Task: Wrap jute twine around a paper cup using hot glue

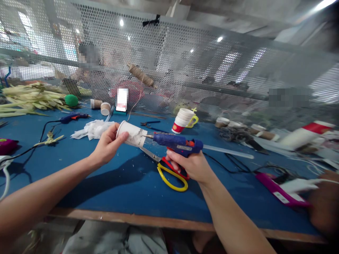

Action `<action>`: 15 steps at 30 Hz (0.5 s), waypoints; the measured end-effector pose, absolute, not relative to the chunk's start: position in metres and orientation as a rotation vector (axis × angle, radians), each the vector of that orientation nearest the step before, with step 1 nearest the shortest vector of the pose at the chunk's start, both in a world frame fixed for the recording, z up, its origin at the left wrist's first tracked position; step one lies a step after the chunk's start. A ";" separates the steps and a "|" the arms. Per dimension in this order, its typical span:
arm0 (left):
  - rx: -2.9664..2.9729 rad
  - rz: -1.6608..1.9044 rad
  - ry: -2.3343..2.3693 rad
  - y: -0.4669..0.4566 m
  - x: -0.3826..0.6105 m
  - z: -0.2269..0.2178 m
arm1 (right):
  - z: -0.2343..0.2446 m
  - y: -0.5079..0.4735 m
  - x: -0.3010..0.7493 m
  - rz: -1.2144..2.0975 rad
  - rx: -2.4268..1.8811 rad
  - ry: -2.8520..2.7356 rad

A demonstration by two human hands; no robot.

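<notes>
My left hand (pixel 112 141) grips a white paper cup (pixel 132 134) by its rim end, tipped on its side with the base toward the right. A blue hot glue gun (pixel 174 141) is in my right hand (pixel 186 162), fingers wrapped round the handle. Its metal nozzle reaches the base end of the cup; whether it touches, I cannot tell. From the rear of the gun sticks a clear glue stick (pixel 229 151). Below, scissors (pixel 172 178) with red and yellow handles lie on the blue tabletop, partly behind my right hand.
Stacked paper cups (pixel 182 119) stand past the gun. Crumpled white plastic (pixel 92 129), pliers (pixel 150 122) and a second glue gun (pixel 74 117) lie leftward. Purple power strips (pixel 278 188) and cords flank both sides. Perforated metal panel (pixel 180 63) borders the back, with a twine spool (pixel 141 74).
</notes>
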State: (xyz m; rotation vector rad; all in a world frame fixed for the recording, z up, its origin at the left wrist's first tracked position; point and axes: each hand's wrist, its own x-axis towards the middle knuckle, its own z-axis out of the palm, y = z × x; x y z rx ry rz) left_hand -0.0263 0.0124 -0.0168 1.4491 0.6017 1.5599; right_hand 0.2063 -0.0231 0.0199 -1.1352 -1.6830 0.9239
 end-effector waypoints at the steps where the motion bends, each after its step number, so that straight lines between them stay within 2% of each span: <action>1: 1.445 1.558 0.593 0.012 -0.026 -0.017 | 0.020 -0.023 0.206 0.923 -1.133 -1.674; 11: 1.347 1.537 0.679 0.010 -0.022 -0.011 | 0.017 -0.018 0.210 0.979 -1.132 -1.803; 15: 1.234 1.496 0.733 0.010 -0.021 -0.010 | 0.016 -0.018 0.210 0.893 -1.160 -1.809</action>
